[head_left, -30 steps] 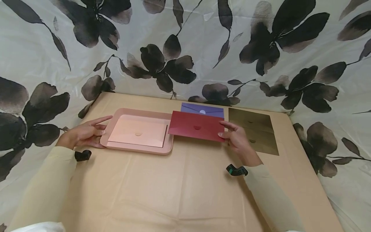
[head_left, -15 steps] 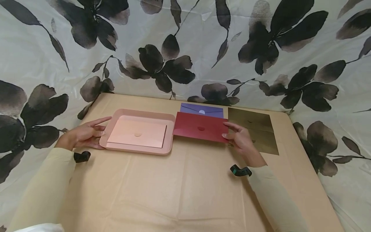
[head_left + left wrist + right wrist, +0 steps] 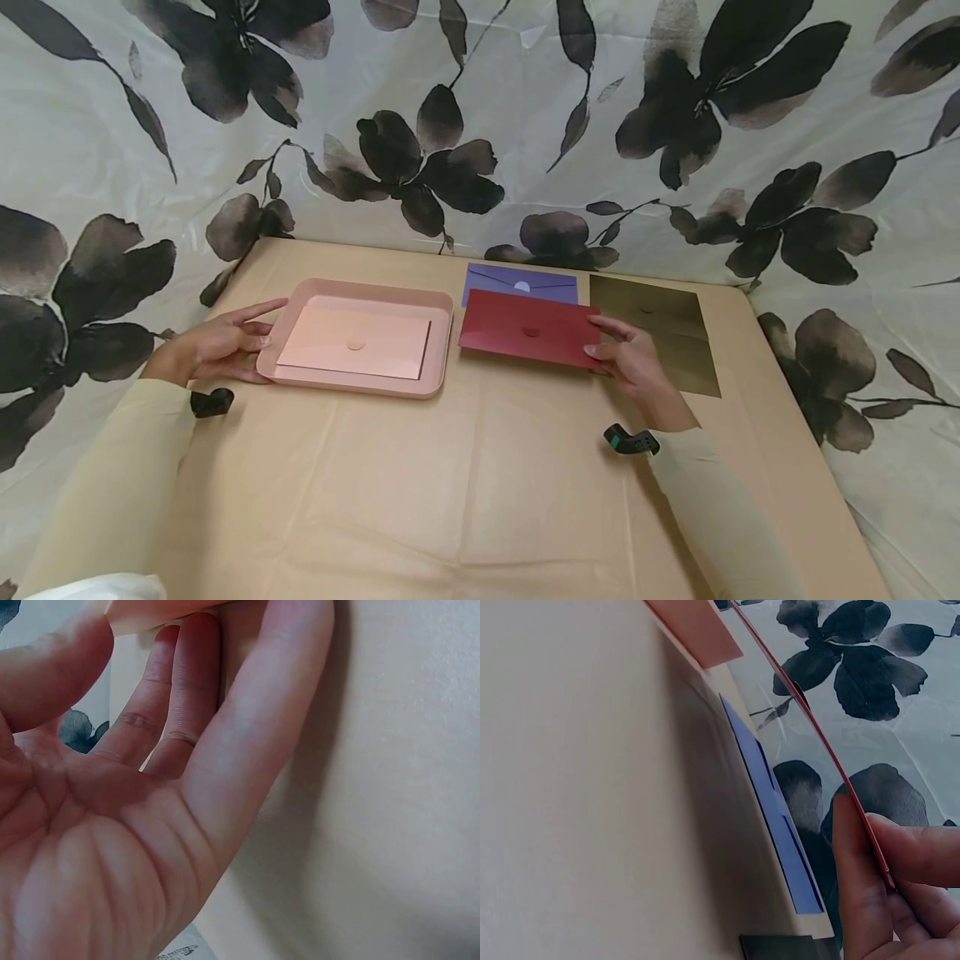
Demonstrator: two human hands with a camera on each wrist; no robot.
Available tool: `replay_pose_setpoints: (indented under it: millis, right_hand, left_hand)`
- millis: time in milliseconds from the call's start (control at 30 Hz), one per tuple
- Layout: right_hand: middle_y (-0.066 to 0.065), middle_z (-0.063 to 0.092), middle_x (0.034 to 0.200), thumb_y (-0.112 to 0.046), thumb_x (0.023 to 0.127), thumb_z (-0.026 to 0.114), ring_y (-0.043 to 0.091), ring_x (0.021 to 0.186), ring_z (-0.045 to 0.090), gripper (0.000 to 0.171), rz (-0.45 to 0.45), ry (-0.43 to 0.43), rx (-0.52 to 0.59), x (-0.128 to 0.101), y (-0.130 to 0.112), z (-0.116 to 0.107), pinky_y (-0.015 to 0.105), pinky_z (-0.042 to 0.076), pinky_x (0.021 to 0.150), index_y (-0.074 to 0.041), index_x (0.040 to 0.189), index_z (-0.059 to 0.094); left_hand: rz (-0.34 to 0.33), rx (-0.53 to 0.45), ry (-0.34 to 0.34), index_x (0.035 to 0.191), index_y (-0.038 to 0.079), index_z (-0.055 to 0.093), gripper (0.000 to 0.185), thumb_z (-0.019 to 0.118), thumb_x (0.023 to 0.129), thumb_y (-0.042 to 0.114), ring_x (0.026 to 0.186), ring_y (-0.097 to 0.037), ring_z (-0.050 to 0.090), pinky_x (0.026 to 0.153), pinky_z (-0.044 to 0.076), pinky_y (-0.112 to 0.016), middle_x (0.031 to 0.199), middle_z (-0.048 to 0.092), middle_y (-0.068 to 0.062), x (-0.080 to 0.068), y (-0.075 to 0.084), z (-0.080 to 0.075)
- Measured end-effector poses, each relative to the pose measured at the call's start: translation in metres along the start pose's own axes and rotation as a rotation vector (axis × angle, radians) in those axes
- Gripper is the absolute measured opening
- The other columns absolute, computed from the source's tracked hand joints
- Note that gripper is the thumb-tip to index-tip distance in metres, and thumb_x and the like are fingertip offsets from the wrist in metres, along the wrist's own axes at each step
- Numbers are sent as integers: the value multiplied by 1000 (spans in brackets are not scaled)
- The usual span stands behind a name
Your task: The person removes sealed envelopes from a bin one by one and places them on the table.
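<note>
The 2 hands were well apart. The right hand (image 3: pixel 630 358) pinched the right edge of the red envelope (image 3: pixel 525 332) between thumb and fingers, so the envelope reached left from its grip, tilted and raised above the table (image 3: pixel 450 483). The left hand (image 3: pixel 213 350), its fingers fairly straight and spread, touched the left edge of the pink tray (image 3: pixel 438 354). The red envelope was well to the right of this hand, with the tray between; a narrow gap parted tray and envelope.

A peach envelope (image 3: pixel 360 333) with a round seal lay inside the tray. A blue envelope (image 3: pixel 551 286) lay at the table's far edge, its near part hidden by the red one. Olive paper (image 3: pixel 678 325) lay right of it, partly behind the right hand. Floral cloth (image 3: pixel 525 67) hung beyond the table.
</note>
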State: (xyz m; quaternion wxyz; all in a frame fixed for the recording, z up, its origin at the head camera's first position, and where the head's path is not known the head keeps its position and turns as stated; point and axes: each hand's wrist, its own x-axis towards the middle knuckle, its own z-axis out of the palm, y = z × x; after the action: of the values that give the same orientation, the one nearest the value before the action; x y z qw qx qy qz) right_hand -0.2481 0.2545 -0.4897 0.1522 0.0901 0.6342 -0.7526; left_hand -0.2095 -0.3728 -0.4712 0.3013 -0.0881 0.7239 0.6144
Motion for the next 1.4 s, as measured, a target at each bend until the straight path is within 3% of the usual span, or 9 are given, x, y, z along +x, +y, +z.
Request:
replay_pose_setpoints:
  millis: [133, 367, 500, 967, 1267, 1400]
  right_hand:
    - [4, 42, 156, 18, 90, 64, 9, 91, 72, 70, -1, 4, 0, 1, 1, -2, 23, 63, 73, -5, 155, 49]
    - [10, 29, 169, 18, 90, 63, 8, 94, 70, 73, -7, -8, -31, 3, 2, -1, 21, 63, 75, -2, 157, 44]
    - [10, 29, 169, 16, 91, 65, 8, 93, 70, 70, 6, -1, -67, 4, 5, 2, 20, 62, 74, -3, 156, 46]
    - [11, 27, 171, 15, 92, 64, 7, 96, 69, 70, 22, 6, -117, 4, 13, 7, 20, 62, 77, -3, 157, 45]
    - [11, 31, 169, 16, 92, 63, 8, 95, 68, 68, 27, 25, -136, 5, 16, 10, 20, 62, 77, -4, 155, 47]
    - [13, 32, 168, 16, 92, 63, 9, 96, 68, 68, 25, 26, -139, 6, 16, 12, 20, 62, 79, -3, 155, 47]
  left_hand:
    - [1, -2, -1, 167, 41, 7, 82, 46, 107, 2, 111, -27, 69, 97, 54, -68, 159, 24, -19, -1, 0, -2]
    - [9, 0, 3, 167, 41, 7, 82, 45, 106, 1, 111, -27, 69, 97, 55, -68, 160, 22, -20, 0, 1, -2]
    - [14, 1, 9, 167, 41, 8, 81, 44, 106, 1, 111, -26, 68, 96, 56, -67, 158, 23, -19, 2, 0, -2]
    - [23, 12, -4, 168, 38, 5, 81, 45, 107, 2, 112, -27, 67, 95, 56, -67, 167, 10, -27, 2, -5, -2]
    - [13, -18, -4, 167, 39, 6, 82, 43, 107, -1, 112, -27, 67, 96, 55, -68, 155, 27, -17, 1, -5, 0]
    - [19, -16, -5, 168, 39, 5, 82, 43, 107, -1, 112, -28, 68, 96, 55, -68, 154, 28, -17, 0, -4, 0]
